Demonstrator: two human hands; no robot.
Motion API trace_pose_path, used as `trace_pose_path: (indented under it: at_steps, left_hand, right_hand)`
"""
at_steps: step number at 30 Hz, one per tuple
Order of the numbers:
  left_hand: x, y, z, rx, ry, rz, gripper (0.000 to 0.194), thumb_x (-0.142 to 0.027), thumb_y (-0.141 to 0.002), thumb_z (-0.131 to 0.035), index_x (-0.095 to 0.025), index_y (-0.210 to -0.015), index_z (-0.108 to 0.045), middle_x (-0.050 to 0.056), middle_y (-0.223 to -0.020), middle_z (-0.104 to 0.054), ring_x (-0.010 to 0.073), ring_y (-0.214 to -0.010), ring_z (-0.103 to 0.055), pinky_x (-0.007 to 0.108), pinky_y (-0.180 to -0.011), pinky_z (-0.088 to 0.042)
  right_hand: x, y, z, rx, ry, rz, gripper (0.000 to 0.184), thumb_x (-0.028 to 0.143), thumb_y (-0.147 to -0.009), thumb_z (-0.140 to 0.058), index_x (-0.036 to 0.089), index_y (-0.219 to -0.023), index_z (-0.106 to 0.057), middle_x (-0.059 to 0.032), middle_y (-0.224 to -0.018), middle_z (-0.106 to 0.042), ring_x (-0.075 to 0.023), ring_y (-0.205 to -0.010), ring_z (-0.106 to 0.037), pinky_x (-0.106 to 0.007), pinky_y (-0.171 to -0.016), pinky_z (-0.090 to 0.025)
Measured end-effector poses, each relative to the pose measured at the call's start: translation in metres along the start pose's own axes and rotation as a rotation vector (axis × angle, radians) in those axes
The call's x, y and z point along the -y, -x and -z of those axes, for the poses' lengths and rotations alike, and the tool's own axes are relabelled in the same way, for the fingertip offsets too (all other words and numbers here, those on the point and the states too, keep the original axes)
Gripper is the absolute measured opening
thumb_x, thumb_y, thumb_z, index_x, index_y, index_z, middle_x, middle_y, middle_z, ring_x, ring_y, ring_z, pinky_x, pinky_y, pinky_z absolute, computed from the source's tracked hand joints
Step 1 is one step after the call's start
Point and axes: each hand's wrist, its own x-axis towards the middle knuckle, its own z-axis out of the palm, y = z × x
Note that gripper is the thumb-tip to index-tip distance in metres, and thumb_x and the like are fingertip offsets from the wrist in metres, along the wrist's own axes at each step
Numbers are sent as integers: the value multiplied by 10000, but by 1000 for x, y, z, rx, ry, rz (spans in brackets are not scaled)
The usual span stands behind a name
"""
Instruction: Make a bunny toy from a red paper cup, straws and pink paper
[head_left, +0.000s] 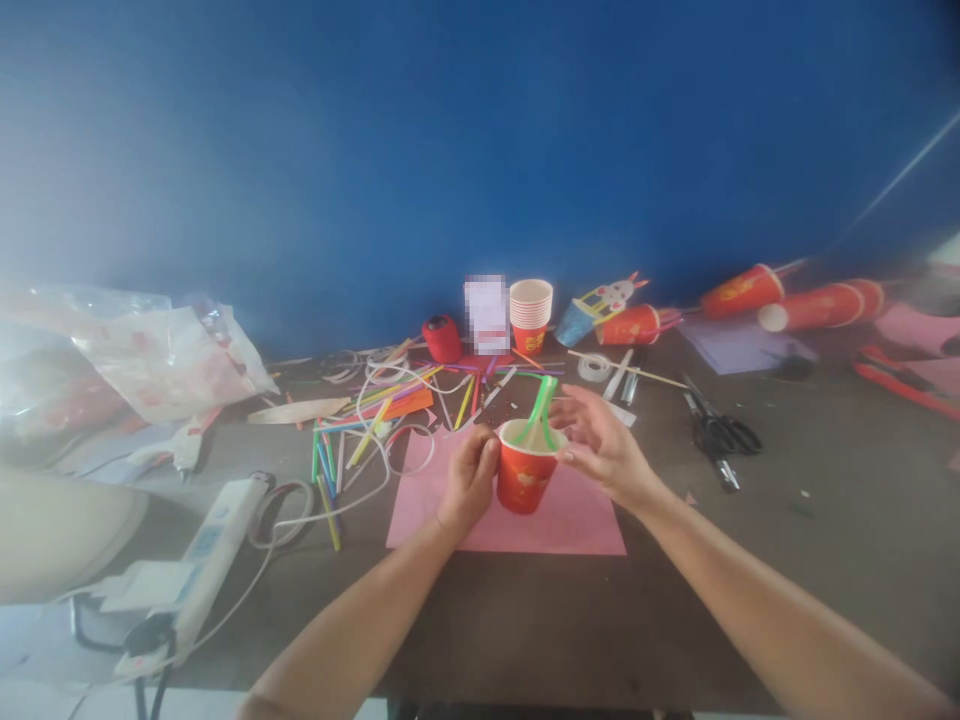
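A red paper cup [527,482] with a white rim is held up over a pink sheet of paper [427,505]. My left hand [472,470] grips the cup's left side at the rim, fingers curled and thumb on top. Bent green straws [541,408] rise out of the cup and meet at the top; their lower ends are hidden inside. On the right side, my right hand [604,440] has its fingers apart, with the thumb by the rim and the fingertips close to the straws. Whether those fingertips touch the straws is unclear.
Behind the cup stand stacked paper cups [531,310] and a red spool [442,340]. Loose coloured straws [367,430] and a white cable lie left, near a power strip [217,560] and glue gun [180,445]. Black scissors [716,425] lie right. A blue wall backs the table.
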Motion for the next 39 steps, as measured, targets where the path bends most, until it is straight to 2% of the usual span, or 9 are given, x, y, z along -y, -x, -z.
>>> trace_pose_path:
  at_steps: [3,6,12,23,26,30,34,37,39]
  left_hand:
    - [-1,2,0,26,-130,-50,236,-297,-903,-403,-183,-699,-441,-33,-623,-412,96,-563,-391,233,-554,-331]
    - [-7,4,0,94,-219,-88,178,-258,-890,-418,-183,-735,-463,-26,-648,-447,101,-587,-426,234,-573,-348]
    - [-21,5,1,176,-271,-76,189,-238,-896,-403,-186,-721,-452,-18,-661,-481,105,-599,-462,241,-593,-373]
    - [-5,3,-4,179,220,164,278,-376,-917,-377,-161,-809,-516,12,-732,-554,116,-639,-563,258,-585,-482]
    - [-2,1,-3,190,334,155,262,-419,-866,-474,-177,-949,-533,51,-935,-569,162,-846,-579,288,-667,-513]
    - [2,0,-3,343,366,87,732,-398,-643,-745,-239,-1271,-404,107,-1239,-504,274,-1166,-475,413,-937,-438]
    - [5,0,-6,365,290,130,682,-254,-578,-801,-232,-1191,-500,92,-1186,-560,284,-1115,-526,422,-926,-446]
    - [6,-2,-7,322,305,209,625,-218,-623,-769,-232,-1188,-502,86,-1167,-574,262,-1053,-563,387,-866,-484]
    - [6,-5,-8,310,316,249,627,-216,-662,-740,-248,-1228,-472,71,-1109,-600,234,-968,-595,352,-793,-512]
  right_hand:
    - [12,5,-3,-215,395,354,693,401,-616,-778,215,-1204,-461,-122,-1123,-544,-277,-1023,-519,-448,-876,-422]
    - [22,10,-11,-30,624,530,443,341,-665,-743,211,-1040,-546,-74,-967,-615,-257,-932,-534,-438,-855,-393]
    - [24,13,-20,81,780,508,43,219,-820,-585,193,-823,-551,-4,-689,-602,-169,-690,-525,-376,-764,-350]
    - [23,11,-14,37,839,487,79,211,-836,-572,192,-759,-566,16,-627,-553,-150,-669,-504,-347,-768,-315]
    - [21,10,-12,45,859,501,39,224,-839,-576,200,-809,-582,17,-635,-559,-156,-679,-517,-355,-778,-314]
    - [18,14,-15,98,818,487,62,245,-850,-560,204,-893,-578,-10,-705,-596,-181,-739,-548,-366,-787,-332]
    - [26,12,-17,152,716,497,203,261,-862,-520,197,-1052,-551,-62,-902,-644,-207,-841,-568,-376,-802,-386]
    - [44,-2,10,-7,736,471,277,289,-853,-515,204,-1115,-540,-88,-1026,-627,-236,-975,-556,-414,-872,-400]
    - [54,-12,51,-231,813,419,249,293,-848,-523,216,-1080,-566,-93,-1056,-617,-242,-1035,-539,-420,-904,-401]
